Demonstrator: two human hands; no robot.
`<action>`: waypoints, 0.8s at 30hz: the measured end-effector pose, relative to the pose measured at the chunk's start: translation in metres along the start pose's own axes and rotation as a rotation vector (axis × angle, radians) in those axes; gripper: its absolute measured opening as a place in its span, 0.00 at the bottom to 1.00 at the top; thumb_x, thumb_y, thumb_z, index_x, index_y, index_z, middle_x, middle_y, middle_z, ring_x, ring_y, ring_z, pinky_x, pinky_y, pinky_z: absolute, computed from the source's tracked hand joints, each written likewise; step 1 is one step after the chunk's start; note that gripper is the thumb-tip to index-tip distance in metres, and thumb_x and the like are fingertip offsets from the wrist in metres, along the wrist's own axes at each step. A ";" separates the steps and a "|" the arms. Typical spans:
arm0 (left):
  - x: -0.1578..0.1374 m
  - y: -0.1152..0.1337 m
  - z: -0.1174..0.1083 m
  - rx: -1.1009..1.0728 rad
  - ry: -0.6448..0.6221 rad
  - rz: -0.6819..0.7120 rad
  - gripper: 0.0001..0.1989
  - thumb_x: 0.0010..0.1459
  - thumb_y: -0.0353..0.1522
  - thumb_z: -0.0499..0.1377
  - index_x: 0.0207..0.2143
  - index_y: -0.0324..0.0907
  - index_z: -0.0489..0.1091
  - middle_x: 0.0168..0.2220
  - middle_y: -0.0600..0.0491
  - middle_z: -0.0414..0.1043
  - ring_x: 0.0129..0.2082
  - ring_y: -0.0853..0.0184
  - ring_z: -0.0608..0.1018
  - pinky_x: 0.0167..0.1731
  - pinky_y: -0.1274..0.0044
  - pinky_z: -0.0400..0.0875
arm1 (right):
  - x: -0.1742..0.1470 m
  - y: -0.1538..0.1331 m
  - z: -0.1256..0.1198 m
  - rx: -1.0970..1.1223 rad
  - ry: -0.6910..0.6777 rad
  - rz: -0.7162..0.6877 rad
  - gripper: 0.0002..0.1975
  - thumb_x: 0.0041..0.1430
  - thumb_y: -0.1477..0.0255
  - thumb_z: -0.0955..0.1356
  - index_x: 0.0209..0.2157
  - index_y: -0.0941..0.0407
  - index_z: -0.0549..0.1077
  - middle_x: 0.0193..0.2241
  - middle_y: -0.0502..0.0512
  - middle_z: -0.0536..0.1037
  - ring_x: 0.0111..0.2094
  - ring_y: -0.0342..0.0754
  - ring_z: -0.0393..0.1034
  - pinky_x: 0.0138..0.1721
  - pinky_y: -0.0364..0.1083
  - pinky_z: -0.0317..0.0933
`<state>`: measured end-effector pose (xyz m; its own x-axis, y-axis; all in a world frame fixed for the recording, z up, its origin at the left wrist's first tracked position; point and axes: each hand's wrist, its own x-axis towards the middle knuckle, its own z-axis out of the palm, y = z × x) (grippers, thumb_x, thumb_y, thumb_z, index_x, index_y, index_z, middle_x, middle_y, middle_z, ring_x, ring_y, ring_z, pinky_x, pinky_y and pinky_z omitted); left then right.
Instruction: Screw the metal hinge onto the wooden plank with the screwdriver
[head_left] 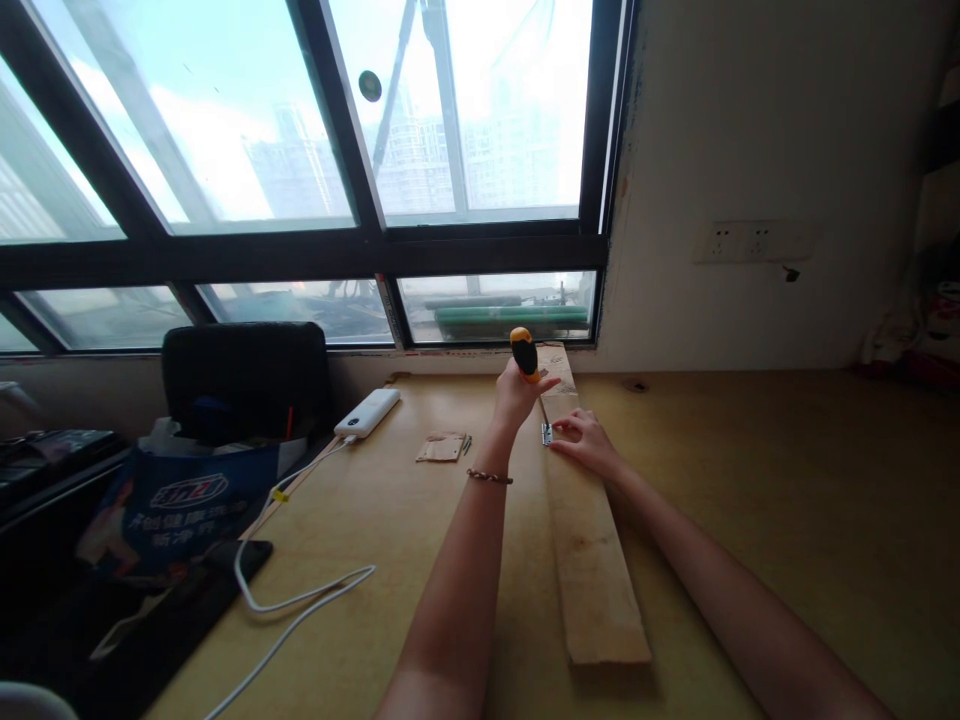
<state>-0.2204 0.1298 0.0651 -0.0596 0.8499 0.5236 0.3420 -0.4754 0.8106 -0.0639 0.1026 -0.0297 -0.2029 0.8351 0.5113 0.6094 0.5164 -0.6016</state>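
A small silver metal fitting (547,435) lies at the left edge of a long, pale wooden board (592,570) on a yellowish tabletop (735,500). The left hand (514,398) is wrapped around a yellow-and-black-handled screwdriver (524,354), its shaft slanting down to the fitting. The right hand's (590,443) thumb and fingertips reach the fitting's right side; whether they pinch it is unclear. Leftward sits a white power bank (369,413).

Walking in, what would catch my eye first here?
Probably the bright window across the upper left. Below it, the left grip holds a yellow and black screwdriver, its shaft slanting down toward a small metal piece on a wooden board, with the right grip at that piece.
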 end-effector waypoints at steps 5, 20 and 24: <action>0.001 -0.001 -0.004 -0.184 -0.044 -0.072 0.24 0.30 0.33 0.69 0.30 0.40 0.62 0.26 0.54 0.70 0.28 0.68 0.74 0.28 0.78 0.65 | 0.000 0.002 0.001 0.000 -0.002 0.009 0.15 0.45 0.62 0.72 0.36 0.54 0.75 0.33 0.54 0.70 0.39 0.51 0.60 0.42 0.48 0.57; 0.001 0.009 -0.011 -0.424 -0.181 -0.310 0.13 0.34 0.34 0.66 0.19 0.36 0.66 0.18 0.56 0.63 0.20 0.74 0.66 0.24 0.79 0.60 | -0.004 0.021 0.019 0.633 0.133 0.722 0.46 0.34 0.66 0.75 0.55 0.59 0.54 0.48 0.65 0.66 0.46 0.57 0.65 0.47 0.52 0.61; 0.002 0.006 -0.014 -0.341 -0.168 -0.268 0.19 0.33 0.40 0.67 0.17 0.37 0.63 0.17 0.58 0.59 0.19 0.76 0.61 0.21 0.80 0.55 | -0.006 0.016 0.015 1.095 -0.188 0.849 0.22 0.48 0.69 0.69 0.44 0.64 0.67 0.38 0.64 0.75 0.35 0.54 0.72 0.40 0.52 0.66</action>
<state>-0.2315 0.1258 0.0750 0.0587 0.9647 0.2566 0.0056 -0.2573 0.9663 -0.0638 0.1084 -0.0517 -0.2296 0.9313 -0.2829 -0.2867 -0.3425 -0.8947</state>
